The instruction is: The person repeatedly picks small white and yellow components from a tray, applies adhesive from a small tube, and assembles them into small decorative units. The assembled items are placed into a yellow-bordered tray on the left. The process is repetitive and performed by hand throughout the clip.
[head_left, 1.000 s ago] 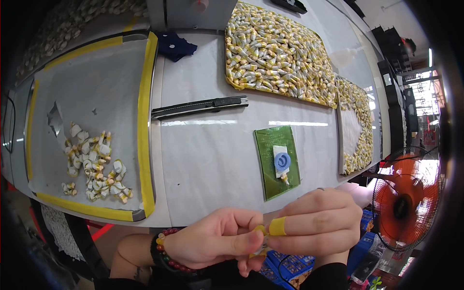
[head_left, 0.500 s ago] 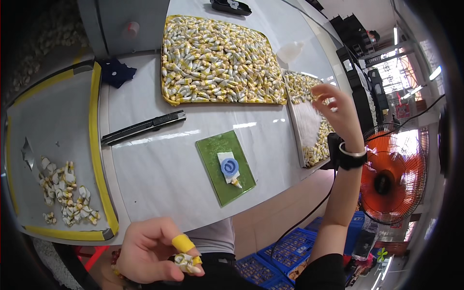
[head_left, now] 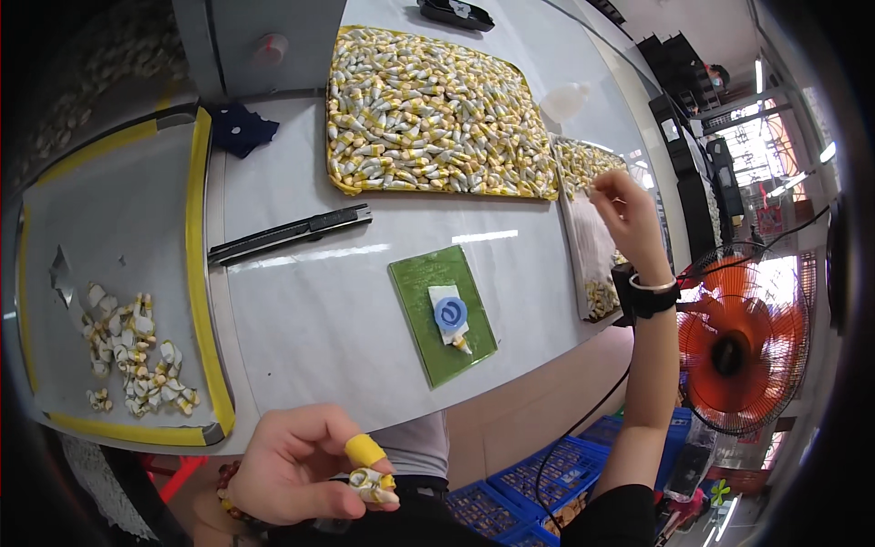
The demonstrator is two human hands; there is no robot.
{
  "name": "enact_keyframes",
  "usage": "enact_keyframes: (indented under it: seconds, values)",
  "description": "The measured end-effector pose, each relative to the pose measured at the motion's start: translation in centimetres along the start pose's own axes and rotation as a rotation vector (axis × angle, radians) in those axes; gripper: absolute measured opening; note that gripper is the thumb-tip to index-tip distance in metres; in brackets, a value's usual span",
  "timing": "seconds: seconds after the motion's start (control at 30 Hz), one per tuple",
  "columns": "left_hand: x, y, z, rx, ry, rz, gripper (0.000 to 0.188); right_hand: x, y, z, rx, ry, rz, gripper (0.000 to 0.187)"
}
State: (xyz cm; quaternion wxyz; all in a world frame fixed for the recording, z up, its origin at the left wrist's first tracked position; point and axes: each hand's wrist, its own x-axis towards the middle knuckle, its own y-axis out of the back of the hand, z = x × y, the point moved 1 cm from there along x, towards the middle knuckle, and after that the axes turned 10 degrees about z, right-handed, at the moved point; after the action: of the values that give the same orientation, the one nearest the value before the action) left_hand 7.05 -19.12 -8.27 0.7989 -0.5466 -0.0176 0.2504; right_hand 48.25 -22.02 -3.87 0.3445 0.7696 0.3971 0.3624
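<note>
My left hand [head_left: 301, 469], low in the view, pinches a few small white-and-yellow pieces [head_left: 372, 486] between thumb and index finger. Yellow tape wraps that index fingertip. On the right, my right hand [head_left: 631, 223] hovers over a shallow tray [head_left: 591, 239] lined with white cloth and partly covered with similar pieces. Its fingers are curled together; anything between them is too small to make out. Between the hands lies a green rectangular board [head_left: 419, 337], bearing a white pad with a round blue piece [head_left: 450, 314] and one small yellow-tipped piece.
A large yellow-edged tray [head_left: 333, 137] packed with the small pieces lies at the back. At left, a yellow-taped tray [head_left: 137, 219] holds a loose pile. A black utility knife [head_left: 292, 234], dark cloth [head_left: 241, 130] and orange fan [head_left: 738, 342] are around, with blue crates [head_left: 556, 469] below.
My right hand's fingers have curled closer together over the right-hand tray. My left hand keeps its pinch on the pieces. The whole view has shifted slightly, moving the table rightward in the picture.
</note>
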Motion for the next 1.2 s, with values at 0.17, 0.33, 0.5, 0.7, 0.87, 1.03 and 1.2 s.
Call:
enact_keyframes:
  seconds: [0.17, 0.33, 0.5, 0.7, 0.87, 1.03, 1.2]
  values:
    - [0.1, 0.2, -0.1, 0.003, 0.005, -0.009, 0.029, -3.8, -0.6, -9.0, 0.238, 0.140, -0.079, 0.020]
    - [0.2, 0.2, -0.1, 0.005, -0.008, -0.005, 0.030, -7.4, -3.7, -13.0, 0.141, 0.534, -0.184, 0.026]
    - [-0.1, 0.2, 0.0, 0.020, -0.038, 0.001, 0.032, -8.0, -5.1, -12.5, 0.031, 0.702, -0.178, 0.029]
    - [0.0, 0.0, -0.4, 0.091, -0.188, 0.057, 0.035, -8.4, -5.5, -12.6, 0.013, 0.711, -0.195, 0.026]
    - [0.2, -0.9, -0.5, 0.357, -0.448, 0.159, 0.040, -8.8, -5.5, -13.3, 0.067, 0.657, -0.140, 0.026]
    - [0.4, -0.8, -0.1, 0.760, -0.632, 0.089, 0.043, -10.2, -3.4, -16.0, 0.530, 0.458, -0.115, 0.024]
    - [0.5, -0.8, 0.1, 0.898, -0.727, 0.012, 0.041, -11.2, -4.2, -18.1, 0.743, 0.349, -0.279, 0.022]
